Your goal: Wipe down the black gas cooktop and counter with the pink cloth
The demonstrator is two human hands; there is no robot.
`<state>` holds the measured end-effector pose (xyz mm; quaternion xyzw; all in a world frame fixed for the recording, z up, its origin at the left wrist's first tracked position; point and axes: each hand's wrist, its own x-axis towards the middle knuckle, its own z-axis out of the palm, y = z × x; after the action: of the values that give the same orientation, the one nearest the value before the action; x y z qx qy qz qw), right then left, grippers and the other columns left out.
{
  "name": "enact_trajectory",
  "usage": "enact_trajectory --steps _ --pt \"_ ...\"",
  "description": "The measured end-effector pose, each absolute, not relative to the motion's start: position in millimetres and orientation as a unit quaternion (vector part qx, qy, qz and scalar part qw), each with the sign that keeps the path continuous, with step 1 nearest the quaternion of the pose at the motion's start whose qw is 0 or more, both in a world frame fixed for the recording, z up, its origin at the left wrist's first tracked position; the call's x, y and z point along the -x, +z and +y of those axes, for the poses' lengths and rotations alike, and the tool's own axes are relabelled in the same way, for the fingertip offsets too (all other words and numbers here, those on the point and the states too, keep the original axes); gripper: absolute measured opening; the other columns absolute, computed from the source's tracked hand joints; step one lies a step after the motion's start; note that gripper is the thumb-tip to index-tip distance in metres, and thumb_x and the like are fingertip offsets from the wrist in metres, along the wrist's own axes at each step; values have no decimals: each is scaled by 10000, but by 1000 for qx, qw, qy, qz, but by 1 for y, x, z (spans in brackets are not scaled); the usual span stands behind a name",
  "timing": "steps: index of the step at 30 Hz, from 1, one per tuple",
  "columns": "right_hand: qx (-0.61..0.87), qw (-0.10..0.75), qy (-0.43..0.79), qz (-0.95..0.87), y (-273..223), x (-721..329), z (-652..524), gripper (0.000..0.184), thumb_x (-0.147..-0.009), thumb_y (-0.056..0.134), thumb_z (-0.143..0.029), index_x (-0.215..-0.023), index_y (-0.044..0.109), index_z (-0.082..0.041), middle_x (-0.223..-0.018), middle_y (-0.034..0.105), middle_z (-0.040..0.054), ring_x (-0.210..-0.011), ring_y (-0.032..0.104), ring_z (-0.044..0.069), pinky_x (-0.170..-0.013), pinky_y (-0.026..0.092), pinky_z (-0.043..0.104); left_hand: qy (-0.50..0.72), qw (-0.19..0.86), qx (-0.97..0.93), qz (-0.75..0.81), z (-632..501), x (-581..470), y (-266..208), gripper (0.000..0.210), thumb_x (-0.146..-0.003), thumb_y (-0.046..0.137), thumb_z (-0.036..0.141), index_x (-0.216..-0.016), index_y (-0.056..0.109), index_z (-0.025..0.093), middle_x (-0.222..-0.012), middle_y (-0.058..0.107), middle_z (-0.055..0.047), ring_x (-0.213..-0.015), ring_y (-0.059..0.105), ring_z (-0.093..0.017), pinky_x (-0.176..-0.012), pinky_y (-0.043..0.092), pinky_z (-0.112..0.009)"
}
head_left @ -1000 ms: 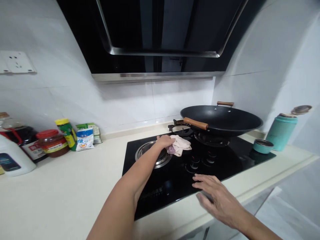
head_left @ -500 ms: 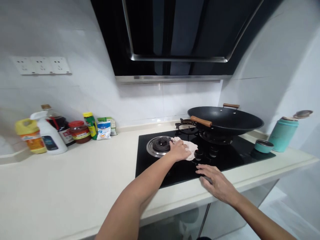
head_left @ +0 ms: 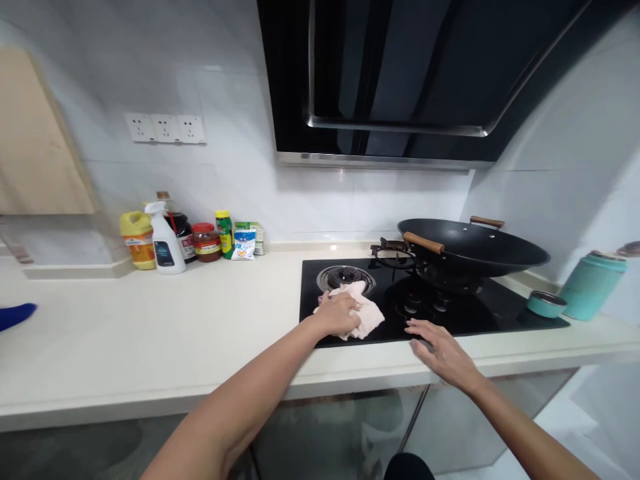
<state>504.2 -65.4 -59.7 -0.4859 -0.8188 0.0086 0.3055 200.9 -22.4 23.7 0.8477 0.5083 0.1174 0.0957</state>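
Note:
My left hand [head_left: 340, 313] is closed on a crumpled pale pink cloth [head_left: 369, 315]. It presses the cloth against the black glass gas cooktop [head_left: 485, 315], just in front of the left burner [head_left: 345, 277]. At the cooktop's front edge, to the right of the cloth, my right hand [head_left: 440, 348] stays palm down with fingers stretched out. Something small and dark grey shows between its thumb and fingers; I cannot make out what it is. Beyond that hand are two control knobs [head_left: 412, 304]. A black wok [head_left: 480, 245] with wooden handles sits over the right burner.
Against the back wall at left stand a white spray bottle [head_left: 167, 243], a yellow-capped jug [head_left: 138, 239], a red-lidded jar [head_left: 205, 242] and seasoning packets [head_left: 244, 244]. A turquoise flask [head_left: 594, 285] and its cup [head_left: 547, 304] stand at right. A range hood [head_left: 400, 80] hangs above.
My left hand has drawn the cloth from beside the burner toward the cooktop's front left. My right hand remains near the front edge. The view has turned left.

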Motion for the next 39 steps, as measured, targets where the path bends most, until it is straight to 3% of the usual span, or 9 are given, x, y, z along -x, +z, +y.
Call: enact_trajectory --steps 5,8,15,22,27,30,33,36,39 --pt "490 301 18 -818 -63 -506 -64 377 -959 492 -466 -1199 711 -274 -1378 650 72 -1337 555 276 -1111 424 503 157 84 -828 531 -67 -155 21 416 -855 560 482 -1186 692 267 -1385 612 -45 -1292 531 -283 -1123 396 -445" --pt "498 316 23 -807 -68 -508 -62 385 -948 504 -488 -1177 723 -269 -1366 657 76 -1324 559 290 -1118 410 514 201 73 -825 523 -106 -127 11 382 -877 585 507 -1136 698 250 -1318 623 -51 -1227 565 -266 -1070 446 -404" --pt "514 396 121 -752 -66 -514 -57 417 -960 486 -564 -1086 758 -275 -1247 718 74 -1167 662 268 -1031 496 409 257 5 -793 553 -176 -80 -15 310 -865 675 486 -1091 720 280 -1587 414 -62 -1402 453 -331 -1092 425 -502" --pt "536 400 49 -742 -69 -481 -72 414 -939 465 -529 -1005 761 -248 -1180 715 89 -1166 647 275 -1036 483 437 236 -57 -772 587 -186 -67 -31 412 -807 763 496 -1151 701 279 -1535 510 -119 -1428 443 -337 -1068 409 -530" --pt "542 397 -82 -736 -96 -411 -110 382 -988 406 -415 -1151 709 -250 -1317 655 109 -1296 556 308 -1042 429 508 258 -137 -735 612 -195 -73 -41 595 -673 880 515 -1199 706 299 -1576 450 -154 -1451 381 -421 -1085 350 -604" --pt "525 405 -129 -737 -114 -388 -133 354 -1007 376 -315 -1198 667 -248 -1326 655 114 -1295 555 311 -1098 336 566 245 -143 -742 608 -202 -72 -45 653 -701 881 429 -1297 649 297 -1500 537 -157 -1389 463 -393 -1058 388 -575" --pt "504 394 -133 -757 -121 -386 -146 350 -998 431 -339 -1298 595 -266 -1359 638 116 -1306 546 319 -1143 271 601 243 -141 -749 600 -209 -70 -46 668 -729 864 359 -1340 605 285 -1487 549 -144 -1377 475 -361 -1065 397 -541" --pt "495 381 -105 -774 -109 -385 -154 447 -950 531 -420 -1382 515 -308 -1410 598 108 -1319 534 333 -1146 270 626 250 -144 -746 600 -212 -71 -46 606 -741 846 347 -1300 618 291 -1496 532 -138 -1385 457 -363 -1071 385 -544" --pt "430 352 -76 -828 -84 -363 -157 633 -884 622 -344 -1481 414 -320 -1576 425 111 -1429 421 334 -1136 326 581 247 -137 -749 600 -213 -73 -44 514 -755 827 323 -1235 646 297 -1483 540 -127 -1383 450 -367 -1067 380 -556"
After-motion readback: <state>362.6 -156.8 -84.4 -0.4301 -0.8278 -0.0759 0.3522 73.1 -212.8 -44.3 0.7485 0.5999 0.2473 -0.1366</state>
